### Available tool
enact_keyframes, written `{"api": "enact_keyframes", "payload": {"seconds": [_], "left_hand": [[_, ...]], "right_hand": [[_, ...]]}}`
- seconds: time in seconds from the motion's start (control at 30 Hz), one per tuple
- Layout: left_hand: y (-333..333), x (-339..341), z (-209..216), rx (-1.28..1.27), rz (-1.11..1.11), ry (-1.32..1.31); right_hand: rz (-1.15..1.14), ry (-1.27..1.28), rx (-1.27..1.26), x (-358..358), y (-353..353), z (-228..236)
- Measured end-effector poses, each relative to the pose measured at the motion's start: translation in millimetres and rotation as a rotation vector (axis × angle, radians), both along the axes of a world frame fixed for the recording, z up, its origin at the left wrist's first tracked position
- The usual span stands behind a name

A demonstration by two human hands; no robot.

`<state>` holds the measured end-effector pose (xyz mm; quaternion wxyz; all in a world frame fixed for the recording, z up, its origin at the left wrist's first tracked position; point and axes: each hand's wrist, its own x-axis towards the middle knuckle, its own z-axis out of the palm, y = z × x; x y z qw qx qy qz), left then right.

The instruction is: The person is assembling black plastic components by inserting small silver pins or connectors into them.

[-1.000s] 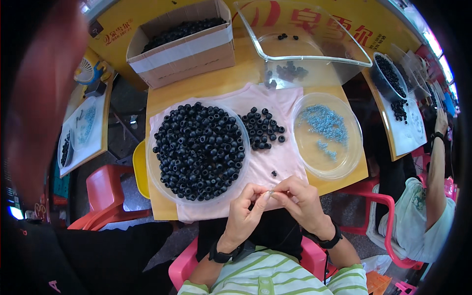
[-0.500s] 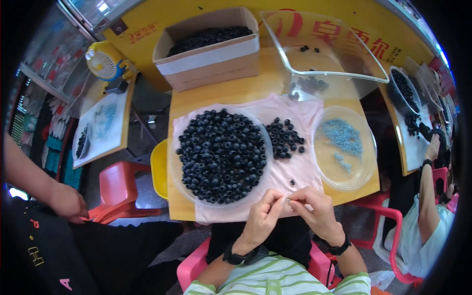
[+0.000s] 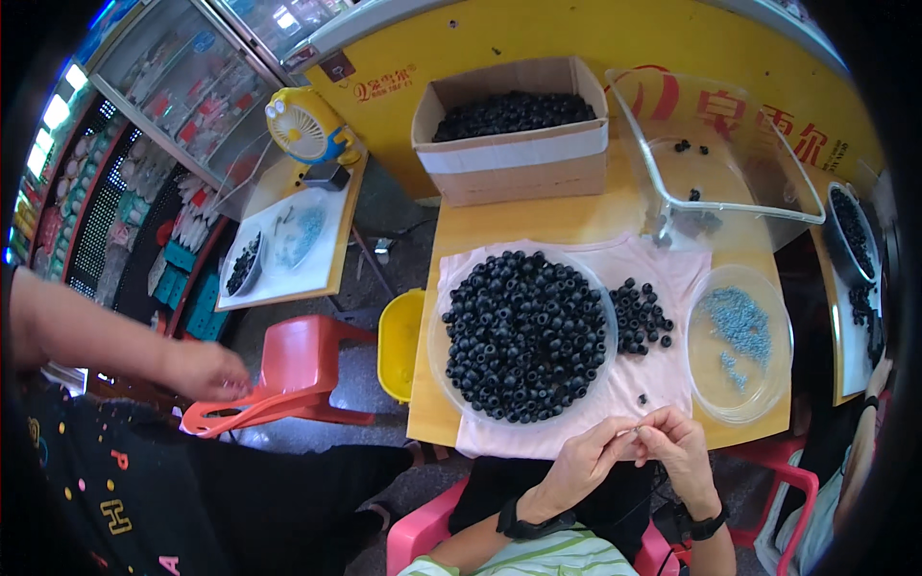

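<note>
My left hand [image 3: 588,465] and my right hand [image 3: 678,451] meet at the table's front edge, fingertips pinched together. Between them is a tiny pale piece, too small to name. Just beyond the fingers, one black hollow bead-like piece [image 3: 642,398] lies on a pale pink cloth [image 3: 480,440]. To the left, a round clear tray [image 3: 434,348] is heaped with the same black pieces [image 3: 528,336], and a smaller loose pile [image 3: 642,317] lies beside it. On the right, a round clear dish [image 3: 708,394] holds small light-blue pieces [image 3: 740,326].
A cardboard box [image 3: 519,173] of black pieces and a clear plastic bin [image 3: 730,197] stand at the back. A yellow bucket [image 3: 394,346] and red chair [image 3: 298,360] are left of the table. Another person's arm [image 3: 106,331] reaches in at left; a co-worker's arm [image 3: 864,422] shows at right.
The view has turned left, so the table and my hands appear farther right. My hands stay together in a pinch. At left, the other person's hand is farther from the red chair.
</note>
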<state>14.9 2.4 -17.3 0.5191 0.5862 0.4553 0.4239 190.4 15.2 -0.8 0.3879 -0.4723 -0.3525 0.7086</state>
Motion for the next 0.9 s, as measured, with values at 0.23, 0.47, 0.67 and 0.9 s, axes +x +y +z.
{"api": "enact_keyframes", "payload": {"seconds": [0.23, 0.47, 0.67, 0.9], "left_hand": [[6.1, 5.0, 1.5, -0.074, 0.006, 0.017], [4.6, 12.9, 3.0, 0.15, 0.215, 0.574], [6.2, 8.6, 16.6, -0.119, 0.155, 0.335], [-4.6, -25.7, 30.8, -0.513, -0.023, -0.218]], "right_hand": [[-0.03, -0.061, 0.148, 1.7, 2.8, 1.4], [-0.097, -0.449, 0.384, 2.4, 0.5, -0.1], [-0.065, -0.554, 0.499, 4.8, -1.6, 1.8], [-0.04, -0.648, 0.554, 0.8, -5.5, -5.4]]}}
